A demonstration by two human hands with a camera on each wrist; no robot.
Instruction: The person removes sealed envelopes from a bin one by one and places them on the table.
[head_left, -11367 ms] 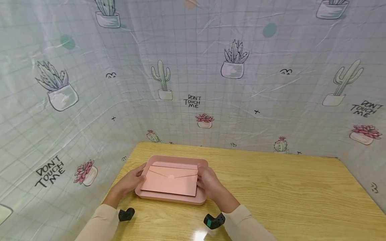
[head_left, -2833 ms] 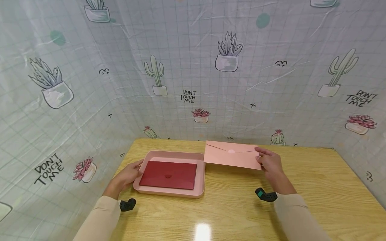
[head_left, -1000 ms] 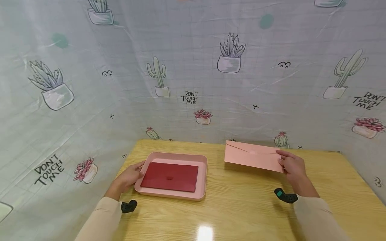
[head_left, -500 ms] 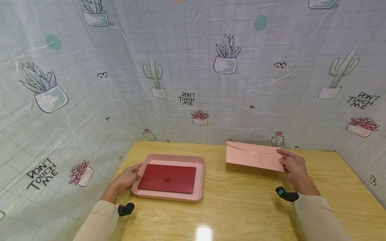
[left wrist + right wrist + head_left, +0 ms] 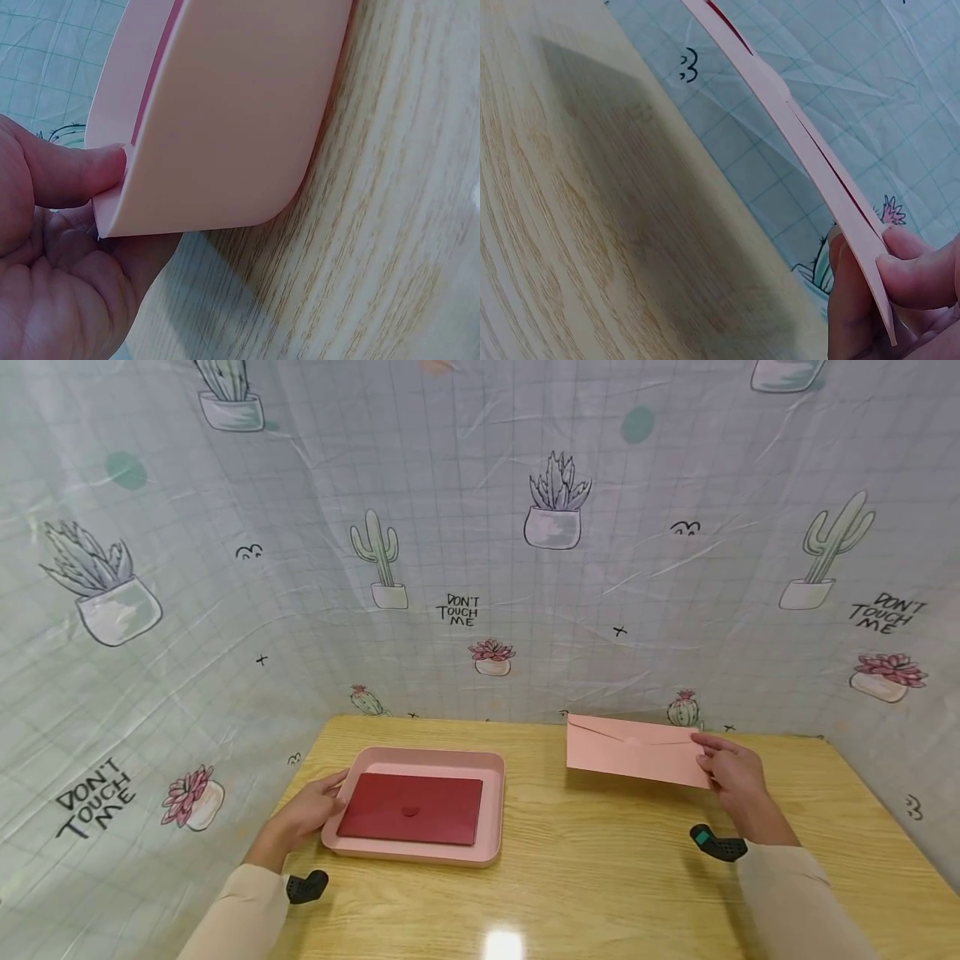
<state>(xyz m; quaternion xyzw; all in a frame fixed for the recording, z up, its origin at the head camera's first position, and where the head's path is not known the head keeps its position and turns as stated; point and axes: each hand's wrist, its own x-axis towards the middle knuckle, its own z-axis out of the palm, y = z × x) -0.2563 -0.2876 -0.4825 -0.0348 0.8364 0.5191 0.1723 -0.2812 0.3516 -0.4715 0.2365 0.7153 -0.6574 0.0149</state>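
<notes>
A pink envelope (image 5: 636,750) with a pointed flap is held above the table toward the back right. My right hand (image 5: 738,777) pinches its right end between thumb and fingers; the right wrist view shows the envelope (image 5: 810,154) nearly edge-on, its shadow on the wood. At the left, my left hand (image 5: 306,814) grips the short left side of a shallow pink tray (image 5: 491,810), thumb over the rim and fingers outside, as the left wrist view shows at the tray wall (image 5: 225,127). A dark red envelope (image 5: 411,808) lies flat inside the tray.
The yellowish wooden table (image 5: 570,893) runs up to a cactus-printed sheet (image 5: 480,527) hung behind and at both sides. A black wrist device (image 5: 307,887) sits at the left cuff, another black device (image 5: 717,843) at the right.
Earlier the pink envelope lay in the tray; my right hand has lifted it out and carried it right, uncovering the red one. In the last second it has hardly moved; the view shifted slightly.
</notes>
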